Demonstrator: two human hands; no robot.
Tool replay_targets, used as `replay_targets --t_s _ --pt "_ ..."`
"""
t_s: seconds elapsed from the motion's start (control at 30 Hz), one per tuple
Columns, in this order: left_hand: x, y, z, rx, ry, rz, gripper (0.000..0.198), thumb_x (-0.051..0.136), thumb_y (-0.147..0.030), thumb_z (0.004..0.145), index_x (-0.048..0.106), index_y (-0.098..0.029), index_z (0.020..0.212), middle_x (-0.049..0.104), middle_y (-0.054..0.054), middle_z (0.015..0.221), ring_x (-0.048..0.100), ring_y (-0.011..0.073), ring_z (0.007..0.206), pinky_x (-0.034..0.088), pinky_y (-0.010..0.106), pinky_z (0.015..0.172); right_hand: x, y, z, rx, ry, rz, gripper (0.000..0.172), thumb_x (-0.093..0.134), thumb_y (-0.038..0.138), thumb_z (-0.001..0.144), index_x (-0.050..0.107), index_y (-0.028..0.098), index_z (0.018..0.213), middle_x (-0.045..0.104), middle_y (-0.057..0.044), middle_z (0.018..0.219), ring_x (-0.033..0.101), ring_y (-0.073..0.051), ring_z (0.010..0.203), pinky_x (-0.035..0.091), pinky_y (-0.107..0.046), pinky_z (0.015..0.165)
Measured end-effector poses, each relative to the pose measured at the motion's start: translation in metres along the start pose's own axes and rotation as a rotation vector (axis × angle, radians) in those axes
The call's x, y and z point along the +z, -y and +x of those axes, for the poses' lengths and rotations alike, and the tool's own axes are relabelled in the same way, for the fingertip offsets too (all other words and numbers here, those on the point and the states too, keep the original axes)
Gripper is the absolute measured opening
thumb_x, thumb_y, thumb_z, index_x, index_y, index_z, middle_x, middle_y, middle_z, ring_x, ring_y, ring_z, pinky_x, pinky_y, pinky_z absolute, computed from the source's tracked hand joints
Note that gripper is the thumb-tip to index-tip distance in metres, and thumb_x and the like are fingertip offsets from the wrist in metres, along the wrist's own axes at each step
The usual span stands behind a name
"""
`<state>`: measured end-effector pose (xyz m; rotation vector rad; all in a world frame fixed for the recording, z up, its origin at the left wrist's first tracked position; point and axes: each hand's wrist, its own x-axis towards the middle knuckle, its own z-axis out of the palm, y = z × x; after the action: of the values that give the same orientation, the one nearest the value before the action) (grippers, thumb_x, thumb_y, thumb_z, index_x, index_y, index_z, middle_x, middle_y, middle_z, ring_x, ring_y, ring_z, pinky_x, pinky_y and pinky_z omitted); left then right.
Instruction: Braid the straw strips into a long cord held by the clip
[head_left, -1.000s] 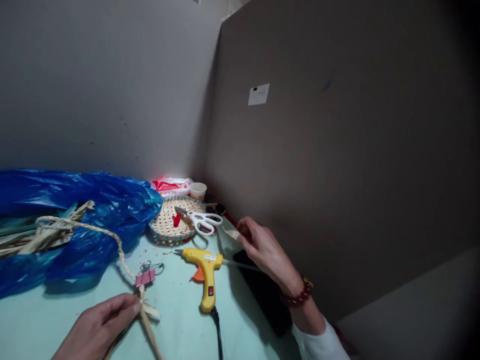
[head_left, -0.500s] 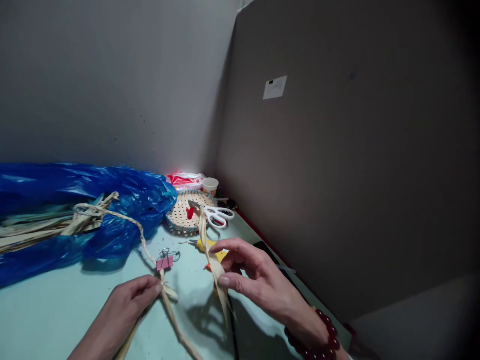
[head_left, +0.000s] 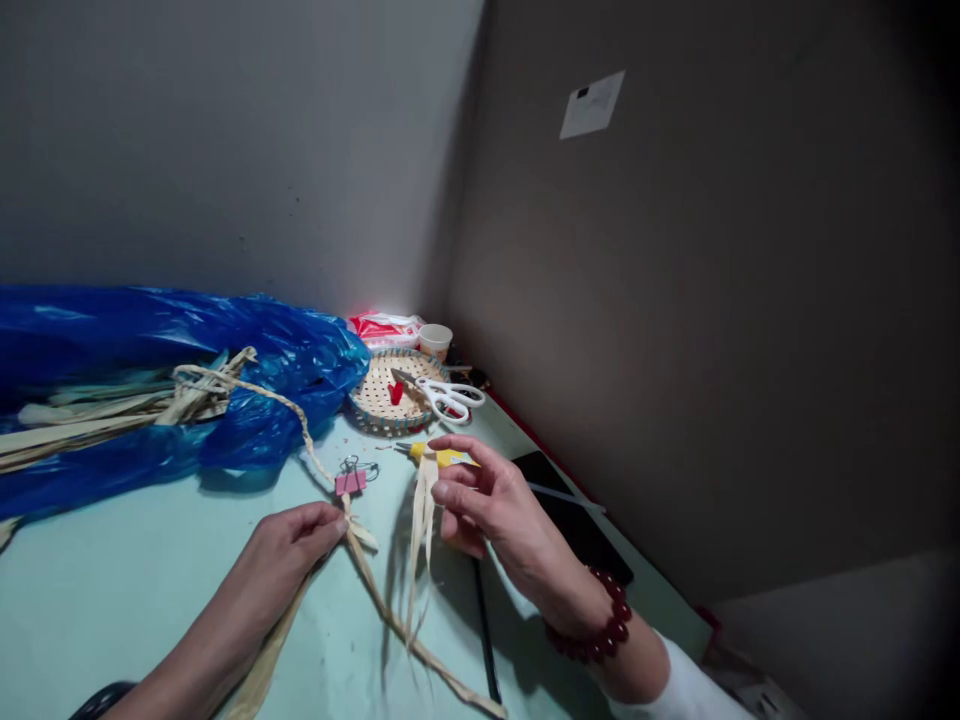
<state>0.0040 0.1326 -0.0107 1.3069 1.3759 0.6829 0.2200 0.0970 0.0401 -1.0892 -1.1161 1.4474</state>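
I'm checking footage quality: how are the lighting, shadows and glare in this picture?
Head view: the right wall is dim, its upper right corner nearly black; head view: glossy highlights on the blue plastic; head view: shadow on the table below the right hand.

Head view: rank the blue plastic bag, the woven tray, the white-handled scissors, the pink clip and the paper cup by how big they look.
1. Blue plastic bag
2. Woven tray
3. White-handled scissors

Unranked: the pink clip and paper cup look alike; the clip sits nearer the camera.
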Motion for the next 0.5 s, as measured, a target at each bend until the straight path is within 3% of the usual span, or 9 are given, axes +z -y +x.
replay_targets --t_s 0.1,0.23,0.4,0.5 --pt "-0.002 0.002 0.002 -0.034 0.038 0.012 0.034 0.064 -0.048 0.072 0.064 -0.015 0.073 0.06 -0.001 0.068 0.051 0.0172 0.066 0.037 0.025 0.061 -0.015 -0.008 -0.002 -0.08 -0.034 -0.365 0.039 0.054 0.025 0.088 0.049 0.021 0.126 0.064 -0.004 0.093 0.06 -0.01 0.058 0.041 -0.02 0.047" --pt "-0.004 0.003 0.004 -0.024 0.037 0.032 0.034 0.064 -0.049 0.072 0.064 -0.015 0.074 0.06 0.0 0.073 0.05 0.0173 0.069 0.034 0.026 0.063 -0.031 0.001 -0.012 -0.24 -0.024 -1.046 0.031 0.043 0.015 0.093 0.059 0.019 0.119 0.069 -0.007 0.089 0.061 -0.016 0.071 0.046 -0.03 0.07" --pt "-0.003 0.0 0.002 -0.065 0.078 -0.013 0.034 0.061 -0.049 0.074 0.062 -0.015 0.076 0.059 -0.001 0.073 0.049 0.0169 0.069 0.034 0.026 0.063 -0.023 0.01 -0.003 -0.52 0.232 -1.523 0.036 0.038 0.013 0.096 0.053 0.022 0.128 0.062 -0.011 0.099 0.051 -0.022 0.088 0.044 -0.034 0.076" --pt "-0.004 0.0 0.002 -0.049 0.079 -0.011 0.034 0.061 -0.05 0.074 0.061 -0.016 0.073 0.057 -0.002 0.07 0.047 0.0162 0.067 0.034 0.026 0.062 -0.012 0.002 0.014 -0.745 0.452 -1.649 0.024 0.041 0.021 0.098 0.061 0.018 0.111 0.057 -0.012 0.109 0.047 -0.023 0.102 0.041 -0.039 0.091"
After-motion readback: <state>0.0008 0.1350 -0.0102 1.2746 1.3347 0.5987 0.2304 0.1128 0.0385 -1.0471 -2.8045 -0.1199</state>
